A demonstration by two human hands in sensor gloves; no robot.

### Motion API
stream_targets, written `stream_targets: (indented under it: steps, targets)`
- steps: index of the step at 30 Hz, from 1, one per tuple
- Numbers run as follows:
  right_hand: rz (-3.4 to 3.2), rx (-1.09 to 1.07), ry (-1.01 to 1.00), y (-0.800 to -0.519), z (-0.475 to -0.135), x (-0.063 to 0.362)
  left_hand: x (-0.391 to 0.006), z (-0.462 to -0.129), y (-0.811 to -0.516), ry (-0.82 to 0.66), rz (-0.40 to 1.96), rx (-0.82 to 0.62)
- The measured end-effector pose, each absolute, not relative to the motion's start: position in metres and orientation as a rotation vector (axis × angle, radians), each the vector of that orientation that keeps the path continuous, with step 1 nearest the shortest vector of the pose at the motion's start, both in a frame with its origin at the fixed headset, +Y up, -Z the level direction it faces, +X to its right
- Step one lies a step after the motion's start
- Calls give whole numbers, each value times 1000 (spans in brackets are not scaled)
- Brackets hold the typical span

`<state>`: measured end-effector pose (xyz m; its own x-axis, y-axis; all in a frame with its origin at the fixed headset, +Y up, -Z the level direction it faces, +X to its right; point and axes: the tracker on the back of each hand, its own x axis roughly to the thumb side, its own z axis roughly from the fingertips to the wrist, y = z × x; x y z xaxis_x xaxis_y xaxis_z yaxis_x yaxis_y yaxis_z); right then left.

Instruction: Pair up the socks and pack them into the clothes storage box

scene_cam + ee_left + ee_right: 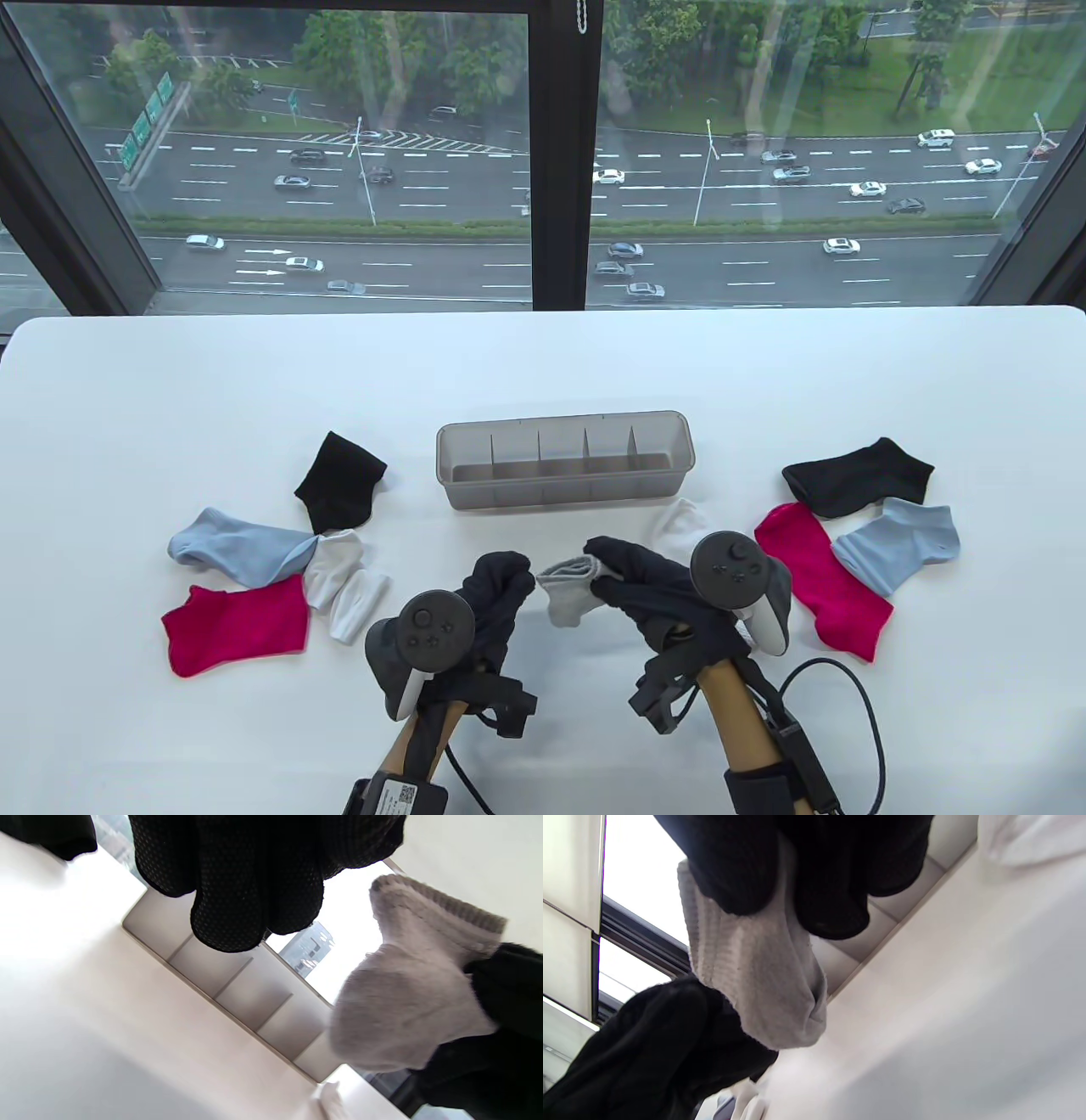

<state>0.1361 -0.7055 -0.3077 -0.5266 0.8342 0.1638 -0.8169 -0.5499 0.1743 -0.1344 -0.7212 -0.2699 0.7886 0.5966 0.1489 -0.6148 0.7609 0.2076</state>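
Note:
A folded grey sock bundle [567, 592] [407, 1001] [763, 984] hangs just above the table in front of the grey divided storage box [564, 488] [229, 984]. My right hand [604, 570] [797, 878] pinches its ribbed cuff end. My left hand [509, 579] [250, 899] hovers just left of the bundle with loosely curled fingers; the left wrist view shows a gap between them and the sock. The box's compartments hold nothing.
To the left lie a black sock [339, 480], a light blue sock [233, 548], a white sock [344, 586] and a pink sock [233, 630]. To the right lie black [857, 475], pink [819, 586], light blue [899, 543] and white [679, 522] socks.

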Motion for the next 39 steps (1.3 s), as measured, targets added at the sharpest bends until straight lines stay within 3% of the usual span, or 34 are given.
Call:
stream_targets:
  steps: [3, 6, 11, 17, 23, 26, 31, 33, 39]
  targets:
    - [2172, 84, -102, -689, -317, 154, -127, -275, -727, -173, 372, 87]
    - [2339, -152, -376, -668, -333, 161, -116, -276, -734, -123, 67, -31]
    - [2586, -350, -567, -652, -377, 155, -111, -278, -739, -154, -19, -90]
    - [2713, -452, -551, -671, -416, 141, -120, -280, -742, -128, -39, -116]
    - [2819, -480, -352, -705, -438, 140, -126, -282, -744, -123, -35, -129]
    - [2833, -474, -273, -708, -439, 139, -124, -282, -744, -127, -44, -135]
    - [2775, -351, -265, -691, -425, 142, -122, -280, -745, -137, -45, -139]
    - [2774, -282, -151, -679, -413, 145, -121, -280, -745, -138, -22, -148]
    - [2842, -142, -88, -673, -368, 156, -117, -278, -743, -152, 41, -157]
